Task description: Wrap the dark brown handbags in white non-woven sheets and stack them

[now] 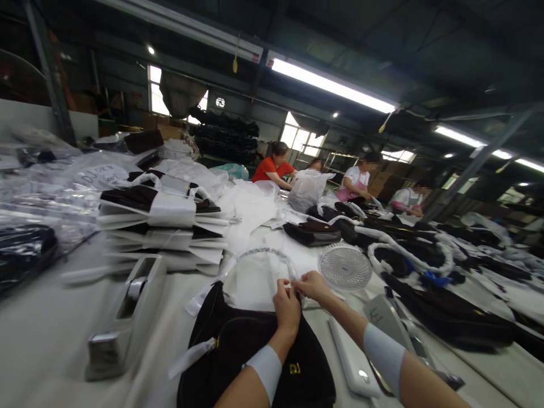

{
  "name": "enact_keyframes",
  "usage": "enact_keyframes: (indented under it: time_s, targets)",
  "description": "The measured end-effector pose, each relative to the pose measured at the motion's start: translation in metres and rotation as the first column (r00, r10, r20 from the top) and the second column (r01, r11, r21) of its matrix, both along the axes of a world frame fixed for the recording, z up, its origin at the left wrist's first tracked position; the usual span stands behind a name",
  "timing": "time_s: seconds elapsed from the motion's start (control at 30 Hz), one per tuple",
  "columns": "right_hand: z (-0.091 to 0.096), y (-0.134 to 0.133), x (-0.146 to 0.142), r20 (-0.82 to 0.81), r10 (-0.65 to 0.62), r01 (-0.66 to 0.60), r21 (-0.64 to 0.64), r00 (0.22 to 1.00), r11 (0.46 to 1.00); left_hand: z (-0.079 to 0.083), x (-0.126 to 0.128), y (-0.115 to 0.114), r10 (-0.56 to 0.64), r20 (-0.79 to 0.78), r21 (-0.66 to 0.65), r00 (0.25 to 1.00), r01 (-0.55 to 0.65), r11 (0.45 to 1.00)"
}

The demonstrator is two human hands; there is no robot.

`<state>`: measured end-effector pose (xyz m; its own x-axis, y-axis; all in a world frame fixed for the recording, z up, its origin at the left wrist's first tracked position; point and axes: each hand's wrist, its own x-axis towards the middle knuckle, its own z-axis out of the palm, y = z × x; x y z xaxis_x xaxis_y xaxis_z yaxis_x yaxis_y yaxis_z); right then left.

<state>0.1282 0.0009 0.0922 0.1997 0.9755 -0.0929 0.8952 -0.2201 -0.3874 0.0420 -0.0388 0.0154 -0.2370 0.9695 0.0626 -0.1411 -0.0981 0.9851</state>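
A black handbag (pixel 238 345) with gold lettering lies flat on the table in front of me. Its handle (pixel 266 252) arches away from me, wrapped in thin whitish wrapping. My left hand (pixel 287 306) reaches over the bag, its fingers closed in a pinch at the handle's right end. Against it, my right hand (pixel 313 285) pinches the same spot from the right. The fingertips of both hands meet on the wrapping, and the exact bit between them is partly hidden. A white wrapped zipper pull (pixel 193 357) sticks out on the bag's left.
A tape dispenser (pixel 127 317) stands left of the bag, with stacked bags and white sheets (pixel 165 235) behind. To the right are a small fan (pixel 345 266), a white power bank (pixel 352 357) and more black bags (pixel 450 311). Several co-workers (pixel 272 170) work farther back.
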Motion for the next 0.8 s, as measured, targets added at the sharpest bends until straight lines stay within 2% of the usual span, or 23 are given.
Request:
enact_keyframes:
  time_s: [0.1, 0.2, 0.33, 0.47, 0.57, 0.8]
  targets:
    - [0.001, -0.007, -0.001, -0.023, -0.048, 0.048, 0.026, 0.999, 0.999, -0.005, 0.0, 0.0, -0.024, 0.028, -0.005, 0.999, 0.024, 1.0]
    - [0.003, -0.009, 0.0, -0.054, -0.056, 0.059, 0.053, 0.997, 0.997, -0.012, 0.001, 0.012, -0.097, 0.1, 0.011, 0.99, 0.097, 0.995]
    - [0.007, -0.01, 0.008, -0.109, -0.01, 0.02, 0.087, 0.994, 0.996, -0.015, 0.004, 0.029, -0.263, 0.216, 0.086, 0.94, 0.25, 0.964]
    - [0.009, -0.012, 0.018, -0.185, 0.068, -0.053, 0.088, 0.98, 0.995, -0.012, 0.006, 0.028, -0.335, 0.317, 0.132, 0.887, 0.309, 0.942]
    - [0.008, -0.013, 0.023, -0.219, 0.109, -0.094, 0.077, 0.97, 0.993, -0.013, 0.005, 0.023, -0.35, 0.384, 0.115, 0.854, 0.332, 0.936]
    - [0.0, -0.007, 0.021, -0.23, 0.193, -0.176, 0.093, 0.954, 0.98, -0.02, 0.004, 0.026, -0.269, 0.531, 0.031, 0.804, 0.299, 0.954]
